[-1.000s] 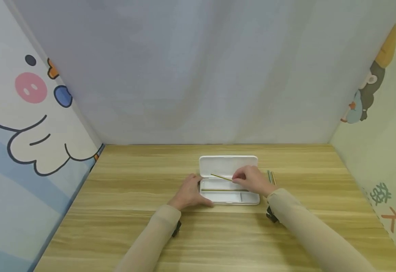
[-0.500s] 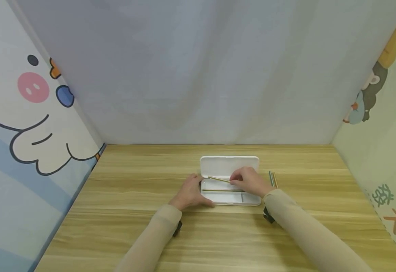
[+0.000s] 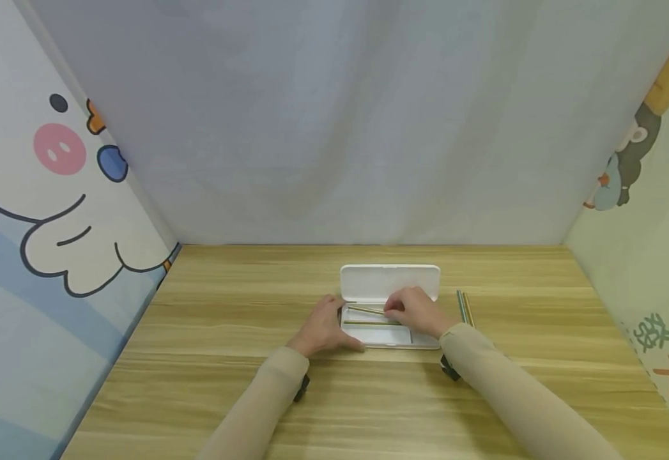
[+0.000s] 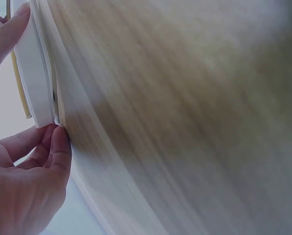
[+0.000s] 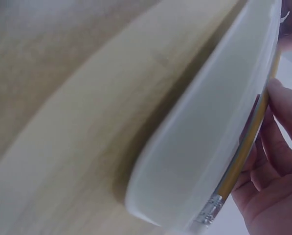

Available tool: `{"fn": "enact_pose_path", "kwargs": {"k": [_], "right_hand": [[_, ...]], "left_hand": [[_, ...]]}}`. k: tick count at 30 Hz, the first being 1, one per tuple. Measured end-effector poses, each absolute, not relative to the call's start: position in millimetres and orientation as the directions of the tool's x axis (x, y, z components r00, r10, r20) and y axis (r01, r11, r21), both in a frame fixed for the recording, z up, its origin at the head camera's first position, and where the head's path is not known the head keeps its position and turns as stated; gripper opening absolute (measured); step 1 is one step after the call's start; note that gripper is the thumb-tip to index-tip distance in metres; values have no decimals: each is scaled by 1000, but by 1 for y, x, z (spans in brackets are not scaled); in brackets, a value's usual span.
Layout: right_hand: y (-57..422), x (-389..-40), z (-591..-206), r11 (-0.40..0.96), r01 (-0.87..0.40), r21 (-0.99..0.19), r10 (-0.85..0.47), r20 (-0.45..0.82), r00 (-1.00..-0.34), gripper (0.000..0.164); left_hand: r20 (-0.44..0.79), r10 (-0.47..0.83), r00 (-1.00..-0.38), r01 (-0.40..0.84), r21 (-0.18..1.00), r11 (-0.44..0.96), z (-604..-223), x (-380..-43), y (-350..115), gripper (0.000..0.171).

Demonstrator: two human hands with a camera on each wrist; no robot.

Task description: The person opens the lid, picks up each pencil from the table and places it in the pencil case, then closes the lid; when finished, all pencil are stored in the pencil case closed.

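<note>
Lowered since the earlier frame, a slim yellow wooden pencil (image 3: 367, 310) is pinched by the right hand (image 3: 417, 310) – its free end near the far-left corner of an open white rectangular pencil case (image 3: 377, 335). By the left hand (image 3: 324, 326), thumb and fingers spread apart, the case's left end is clasped. Light, stiff and probably prone to roll, the pencil is best gripped mid-shaft.

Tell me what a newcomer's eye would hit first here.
Probably the big white cartoon figure with a pink snout, on the left wall in the head view. Next, the open white case on the wooden table, with the left hand gripping its left end. Then the right hand, pinching a gold-coloured pencil at the case.
</note>
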State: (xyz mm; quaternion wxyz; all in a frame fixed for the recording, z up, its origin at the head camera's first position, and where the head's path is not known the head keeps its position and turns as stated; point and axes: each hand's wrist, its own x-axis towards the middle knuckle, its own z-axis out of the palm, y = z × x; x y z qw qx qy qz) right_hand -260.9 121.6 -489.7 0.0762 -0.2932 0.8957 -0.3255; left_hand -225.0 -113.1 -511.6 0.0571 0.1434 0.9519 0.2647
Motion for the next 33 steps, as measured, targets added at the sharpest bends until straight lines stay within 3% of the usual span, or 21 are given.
{"fn": "enact_pose_path", "kwargs": {"k": [18,33], "right_hand": [[115,-261,-498,597,-583,-551,-625,136,-768,5],[110,-255,-503,625,-578,-524,-618,120,-777,5]], "left_hand": [[-31,305,-952,242,534,810,-509,-224,-114,93],[-40,305,-951,238,532,812,-510,-224,-113,87]]}}
